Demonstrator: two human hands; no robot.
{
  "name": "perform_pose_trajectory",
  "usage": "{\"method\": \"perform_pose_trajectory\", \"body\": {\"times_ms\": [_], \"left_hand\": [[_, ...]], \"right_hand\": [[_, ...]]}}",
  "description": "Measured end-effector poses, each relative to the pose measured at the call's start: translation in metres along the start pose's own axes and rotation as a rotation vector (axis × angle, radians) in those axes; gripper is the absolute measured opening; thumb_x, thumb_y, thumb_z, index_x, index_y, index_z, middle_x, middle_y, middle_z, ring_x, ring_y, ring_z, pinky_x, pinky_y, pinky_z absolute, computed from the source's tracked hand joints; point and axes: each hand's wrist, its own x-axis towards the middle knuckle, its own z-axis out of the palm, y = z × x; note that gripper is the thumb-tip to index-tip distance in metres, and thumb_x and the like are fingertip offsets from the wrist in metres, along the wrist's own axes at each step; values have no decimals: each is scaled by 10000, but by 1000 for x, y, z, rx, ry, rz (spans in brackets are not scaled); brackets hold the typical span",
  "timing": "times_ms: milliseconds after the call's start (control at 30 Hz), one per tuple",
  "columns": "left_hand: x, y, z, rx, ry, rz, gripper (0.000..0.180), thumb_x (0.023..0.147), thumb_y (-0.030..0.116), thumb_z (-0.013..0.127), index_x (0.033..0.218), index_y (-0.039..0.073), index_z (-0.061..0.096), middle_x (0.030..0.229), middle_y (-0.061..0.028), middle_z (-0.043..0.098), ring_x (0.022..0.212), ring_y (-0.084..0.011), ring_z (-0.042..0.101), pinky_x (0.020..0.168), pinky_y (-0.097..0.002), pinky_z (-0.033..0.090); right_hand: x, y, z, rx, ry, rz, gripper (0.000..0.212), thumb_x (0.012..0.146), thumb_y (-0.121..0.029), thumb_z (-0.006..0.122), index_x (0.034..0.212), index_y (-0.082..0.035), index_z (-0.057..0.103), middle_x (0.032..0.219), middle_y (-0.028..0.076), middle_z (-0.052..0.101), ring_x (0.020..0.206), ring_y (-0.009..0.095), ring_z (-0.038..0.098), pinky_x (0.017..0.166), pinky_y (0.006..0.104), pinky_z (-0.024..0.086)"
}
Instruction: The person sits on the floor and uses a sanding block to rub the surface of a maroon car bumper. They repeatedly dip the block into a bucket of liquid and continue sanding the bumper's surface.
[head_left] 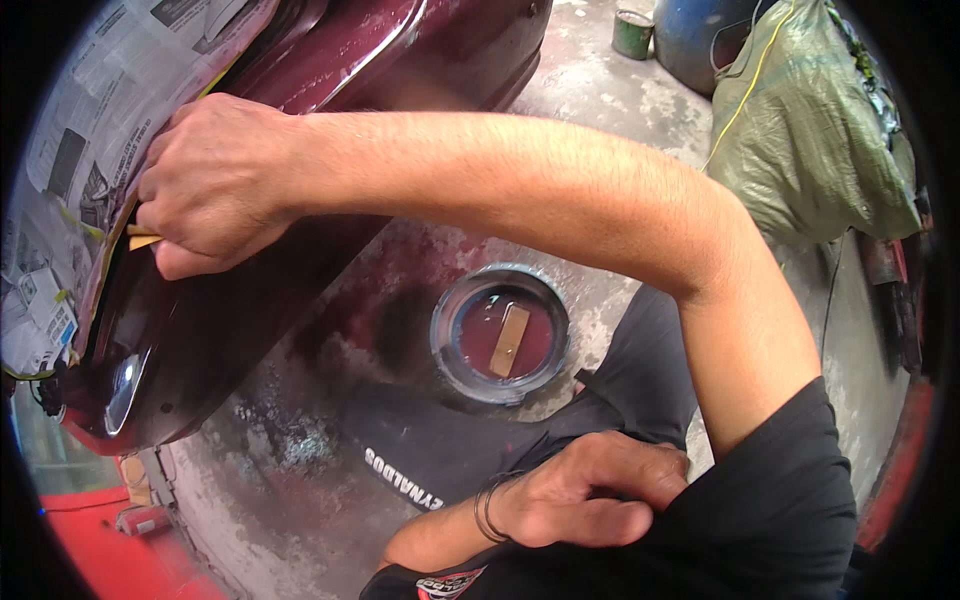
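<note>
My right hand (220,185) is closed, with its knuckles up, against the dark maroon painted body panel (300,250) on the left. Thin edges of a folded yellow-tan sheet that looks like sandpaper (140,238) stick out from under its fingers, beside the newspaper masking (110,100). The rest of the sheet is hidden by the hand. My left hand (590,490), with dark bands at the wrist, is loosely curled against my black shirt, and nothing shows in it. On the floor below my right forearm stands a round dark tub (445,350) of reddish liquid with a tan block (508,345) in it.
A large greenish sack (810,140), a blue drum (700,45) and a small green can (632,35) stand at the upper right. The concrete floor (290,500) has reddish stains and wet patches. A red surface (120,550) lies at the lower left.
</note>
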Motion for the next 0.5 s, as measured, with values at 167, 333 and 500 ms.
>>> {"method": "perform_pose_trajectory", "body": {"times_ms": [167, 333, 500], "left_hand": [[0, 8, 18, -20, -120, 297, 474, 1190, 396, 494, 1343, -28, 640, 1150, -82, 638, 1039, -228, 585, 980, -382, 465], [1, 0, 16, -66, -145, 482, 453, 1198, 354, 445, 1337, -43, 615, 1172, -115, 650, 1038, -270, 590, 986, -417, 463], [4, -13, 6, -29, -163, 564, 436, 1207, 311, 396, 1332, -58, 591, 1193, -147, 661, 1036, -312, 596, 992, -451, 461]], "right_hand": [[46, -19, -7, 137, -92, -79, 523, 1079, -507, 544, 991, -63, 807, 1044, 138, 813, 1063, 373, 765, 925, 519, 614], [84, -24, 11, 368, -169, -73, 571, 1125, -543, 507, 1254, -64, 788, 1212, 176, 795, 1178, 394, 725, 1026, 519, 572], [82, -22, 18, 243, -117, -36, 542, 1118, -463, 540, 1390, -37, 737, 1299, 181, 787, 1249, 356, 732, 1097, 497, 559]]}}
